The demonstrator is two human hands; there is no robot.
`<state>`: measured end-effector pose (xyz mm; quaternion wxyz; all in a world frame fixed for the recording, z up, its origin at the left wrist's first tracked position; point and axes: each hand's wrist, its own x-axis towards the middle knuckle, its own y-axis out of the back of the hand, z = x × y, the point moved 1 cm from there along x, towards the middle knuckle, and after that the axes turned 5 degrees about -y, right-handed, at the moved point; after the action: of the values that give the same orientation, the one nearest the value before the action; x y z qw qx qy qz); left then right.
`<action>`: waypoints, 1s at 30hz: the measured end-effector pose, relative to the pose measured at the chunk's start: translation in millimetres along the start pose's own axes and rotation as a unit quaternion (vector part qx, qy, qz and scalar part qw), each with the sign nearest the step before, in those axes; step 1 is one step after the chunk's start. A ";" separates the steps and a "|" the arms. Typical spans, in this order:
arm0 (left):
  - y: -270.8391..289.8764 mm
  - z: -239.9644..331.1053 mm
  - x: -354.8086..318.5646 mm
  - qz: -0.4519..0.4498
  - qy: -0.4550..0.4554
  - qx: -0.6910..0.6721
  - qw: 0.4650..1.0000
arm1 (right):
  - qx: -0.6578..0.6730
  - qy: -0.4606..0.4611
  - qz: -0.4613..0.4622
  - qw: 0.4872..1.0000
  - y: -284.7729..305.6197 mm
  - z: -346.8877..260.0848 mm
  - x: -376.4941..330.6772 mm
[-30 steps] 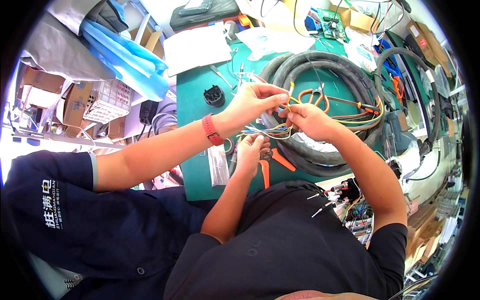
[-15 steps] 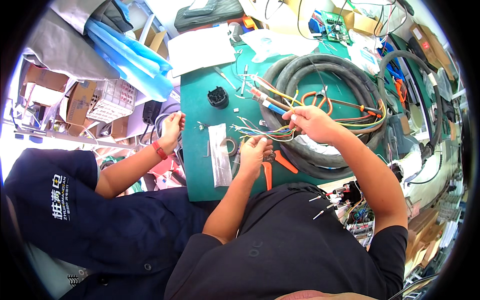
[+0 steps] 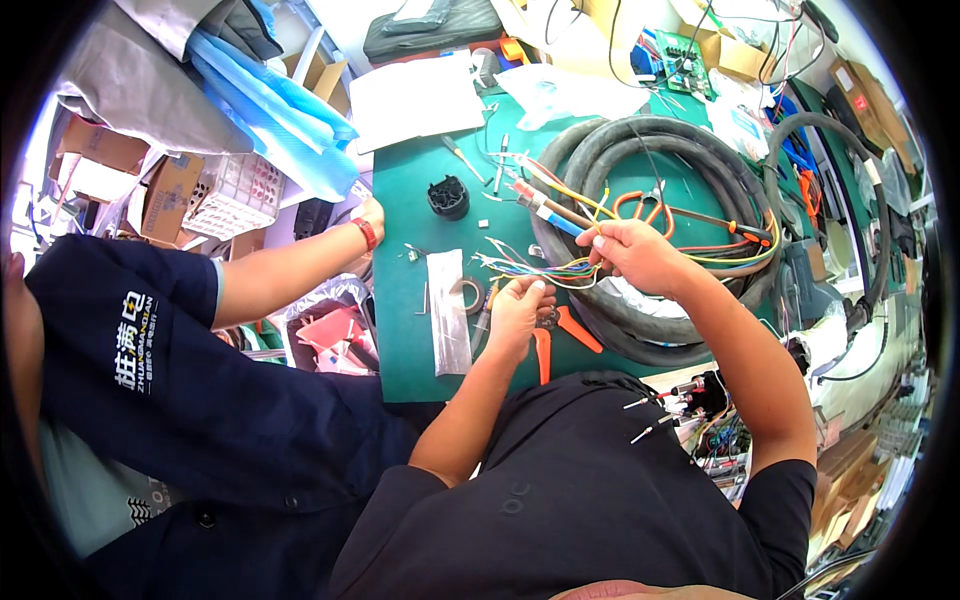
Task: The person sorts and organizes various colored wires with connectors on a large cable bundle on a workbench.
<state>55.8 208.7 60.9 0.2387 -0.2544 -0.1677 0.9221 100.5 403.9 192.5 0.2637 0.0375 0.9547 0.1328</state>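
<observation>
A bundle of thin coloured wires with loose ends fans out over the green table. My right hand pinches this bundle where it leaves the thick black cable. Just below the wires is my left hand, its fingers curled and closed at the underside of the bundle; what lies between the fingertips is hidden. Thicker cable cores, with brown and blue among them, point left above the wires. Orange-handled pliers lie beside my left hand. The coiled black cable sits under and beyond my right hand.
Left of the wires are a black round connector, a roll of tape and a clear plastic packet. Orange-handled scissors and a screwdriver rest on the coil. A co-worker's hand is at the table's left edge.
The co-worker's hand has moved back and turned at the table's left edge, with the arm stretched out further. The view has shifted slightly. My hands stay at the wires.
</observation>
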 end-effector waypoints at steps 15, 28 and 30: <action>-1.9 -0.3 -0.2 -0.003 0.005 -0.005 1.000 | 0.027 -0.002 0.009 1.000 -0.2 -0.2 0.2; -16.3 22.3 -12.6 -0.010 0.024 0.088 0.996 | 0.032 0.002 0.016 0.999 0.9 0.6 0.8; -18.8 29.6 -11.9 -0.007 0.023 0.075 0.997 | 0.022 -0.017 0.011 1.000 1.5 -0.9 0.5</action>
<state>55.1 212.5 97.7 0.2675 -0.2553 -0.0940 0.9244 99.6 405.2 193.4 0.2773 0.0554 0.9524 0.1142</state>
